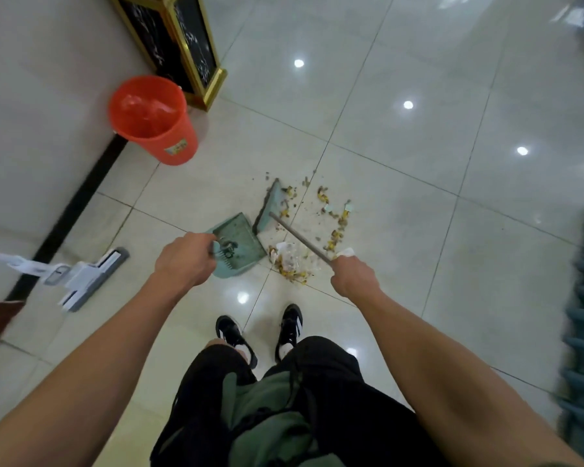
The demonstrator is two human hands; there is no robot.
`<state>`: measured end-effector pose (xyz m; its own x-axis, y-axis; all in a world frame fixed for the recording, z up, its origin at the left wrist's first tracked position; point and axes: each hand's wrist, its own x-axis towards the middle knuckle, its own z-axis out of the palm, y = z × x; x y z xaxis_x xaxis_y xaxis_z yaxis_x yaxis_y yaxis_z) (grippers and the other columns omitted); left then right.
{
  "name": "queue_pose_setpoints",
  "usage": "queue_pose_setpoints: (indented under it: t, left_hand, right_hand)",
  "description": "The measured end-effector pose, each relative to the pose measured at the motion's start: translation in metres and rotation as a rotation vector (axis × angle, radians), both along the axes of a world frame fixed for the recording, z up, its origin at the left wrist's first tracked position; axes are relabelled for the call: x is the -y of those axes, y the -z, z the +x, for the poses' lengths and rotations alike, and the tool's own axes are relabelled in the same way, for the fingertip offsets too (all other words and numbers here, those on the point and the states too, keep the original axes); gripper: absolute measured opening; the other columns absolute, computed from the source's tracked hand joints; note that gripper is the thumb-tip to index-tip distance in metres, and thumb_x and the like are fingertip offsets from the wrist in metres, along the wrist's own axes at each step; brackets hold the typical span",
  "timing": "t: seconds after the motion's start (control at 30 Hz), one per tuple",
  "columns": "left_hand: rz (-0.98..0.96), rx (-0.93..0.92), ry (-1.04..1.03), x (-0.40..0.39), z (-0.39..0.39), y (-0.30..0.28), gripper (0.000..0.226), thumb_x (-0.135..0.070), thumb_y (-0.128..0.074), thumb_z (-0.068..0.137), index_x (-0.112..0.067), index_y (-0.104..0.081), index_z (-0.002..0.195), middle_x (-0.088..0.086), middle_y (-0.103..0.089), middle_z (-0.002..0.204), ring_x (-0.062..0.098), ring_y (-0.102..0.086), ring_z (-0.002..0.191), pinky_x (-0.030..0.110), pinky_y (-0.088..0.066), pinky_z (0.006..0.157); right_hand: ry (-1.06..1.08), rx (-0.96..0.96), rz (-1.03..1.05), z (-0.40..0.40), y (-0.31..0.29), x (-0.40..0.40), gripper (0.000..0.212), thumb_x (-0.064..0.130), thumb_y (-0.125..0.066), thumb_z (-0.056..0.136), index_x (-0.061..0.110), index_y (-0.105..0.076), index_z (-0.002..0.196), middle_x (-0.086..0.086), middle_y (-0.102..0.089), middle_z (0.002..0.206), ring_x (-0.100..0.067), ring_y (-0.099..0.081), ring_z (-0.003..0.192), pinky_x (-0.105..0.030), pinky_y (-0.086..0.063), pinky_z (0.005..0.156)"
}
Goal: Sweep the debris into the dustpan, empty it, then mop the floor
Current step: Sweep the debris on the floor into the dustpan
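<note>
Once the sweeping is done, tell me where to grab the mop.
Grip the mop by its white handle, not the flat head. It slants up leftward toward the wall, so reach in from its open right side, probably with the left hand.

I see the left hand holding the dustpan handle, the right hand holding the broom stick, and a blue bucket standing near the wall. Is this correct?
Only the colour is wrong. The head view shows the bucket near the wall is orange-red, not blue. The rest stands: the left hand holds the dustpan handle, and the right hand holds the broom stick.
</note>
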<state>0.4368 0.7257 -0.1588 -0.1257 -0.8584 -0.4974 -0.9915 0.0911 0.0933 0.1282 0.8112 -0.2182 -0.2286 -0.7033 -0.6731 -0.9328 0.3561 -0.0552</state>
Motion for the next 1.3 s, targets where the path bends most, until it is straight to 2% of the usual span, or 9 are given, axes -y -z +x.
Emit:
queue_pose_setpoints:
  t: [0.17,0.33,0.47,0.63,0.77,0.9,1.07,1.2,1.3]
  left_hand:
    - [-0.009,0.023,0.009,0.025,0.006,-0.01,0.027,-0.014,-0.054,0.085,-0.03,-0.067,0.103,0.004,-0.065,0.087,0.031,-0.059,0.074,0.034,-0.045,0.064]
    - [-0.038,0.04,0.018,0.066,0.033,-0.01,0.035,-0.015,-0.055,0.087,-0.033,-0.067,0.115,0.006,-0.071,0.099,0.03,-0.062,0.079,0.035,-0.05,0.067]
    - [-0.038,0.039,0.05,0.111,0.071,-0.001,0.032,-0.017,-0.054,0.088,-0.029,-0.067,0.114,0.008,-0.071,0.099,0.033,-0.066,0.084,0.038,-0.055,0.07]
    - [0.007,0.019,0.101,0.175,0.121,0.013,0.029,-0.019,-0.055,0.089,-0.032,-0.067,0.112,0.008,-0.071,0.1,0.033,-0.067,0.087,0.037,-0.053,0.069]
    - [0.037,-0.024,0.156,0.22,0.155,0.024,0.026,-0.019,-0.056,0.085,-0.03,-0.067,0.106,0.007,-0.07,0.093,0.034,-0.066,0.082,0.036,-0.051,0.064]
    - [0.068,-0.037,0.2,0.25,0.169,0.03,0.023,-0.018,-0.057,0.086,-0.03,-0.066,0.103,0.007,-0.07,0.092,0.034,-0.065,0.081,0.035,-0.048,0.064]
    - [0.073,-0.037,0.259,0.264,0.174,0.037,0.022,-0.018,-0.056,0.087,-0.029,-0.065,0.103,0.006,-0.07,0.092,0.033,-0.065,0.08,0.035,-0.049,0.065]
    - [0.062,-0.01,0.332,0.264,0.168,0.035,0.023,-0.019,-0.057,0.088,-0.031,-0.065,0.107,0.006,-0.07,0.095,0.032,-0.066,0.083,0.034,-0.048,0.064]
    - [0.059,0.01,0.384,0.257,0.16,0.032,0.021,-0.019,-0.057,0.089,-0.028,-0.065,0.106,0.006,-0.07,0.095,0.03,-0.066,0.081,0.034,-0.05,0.064]
  right_hand:
    - [-0.004,0.033,-0.015,0.012,0.004,0.024,0.034,0.009,-0.049,0.09,0.016,-0.061,0.12,0.0,-0.05,0.081,-0.021,-0.053,0.065,-0.028,-0.039,0.052]
    - [0.042,0.079,-0.011,0.044,0.013,0.066,0.033,0.01,-0.05,0.09,0.014,-0.062,0.121,-0.004,-0.06,0.09,-0.024,-0.058,0.074,-0.03,-0.042,0.056]
    - [0.134,0.117,-0.019,0.087,0.025,0.109,0.033,0.009,-0.049,0.091,0.014,-0.062,0.121,-0.003,-0.058,0.087,-0.022,-0.056,0.07,-0.029,-0.041,0.054]
    - [0.349,0.202,-0.006,0.148,0.033,0.167,0.025,0.014,-0.052,0.088,0.011,-0.065,0.109,-0.004,-0.06,0.085,-0.019,-0.059,0.068,-0.028,-0.047,0.053]
    - [0.508,0.295,-0.044,0.193,0.041,0.215,0.025,0.019,-0.051,0.09,0.01,-0.064,0.11,-0.008,-0.064,0.093,-0.025,-0.065,0.077,-0.034,-0.057,0.063]
    - [0.516,0.295,-0.05,0.223,0.048,0.247,0.023,0.016,-0.049,0.096,0.008,-0.062,0.113,-0.011,-0.063,0.101,-0.026,-0.064,0.084,-0.033,-0.053,0.064]
    - [0.421,0.181,0.015,0.234,0.054,0.249,0.027,0.01,-0.048,0.096,0.009,-0.058,0.12,-0.012,-0.059,0.107,-0.029,-0.063,0.089,-0.038,-0.057,0.074]
    - [0.416,0.095,0.057,0.23,0.058,0.221,0.028,0.009,-0.051,0.095,0.009,-0.06,0.122,-0.006,-0.057,0.094,-0.024,-0.059,0.078,-0.033,-0.05,0.063]
    - [0.471,0.062,0.056,0.224,0.056,0.188,0.026,0.01,-0.05,0.097,0.01,-0.06,0.121,-0.003,-0.055,0.091,-0.023,-0.057,0.079,-0.035,-0.051,0.067]
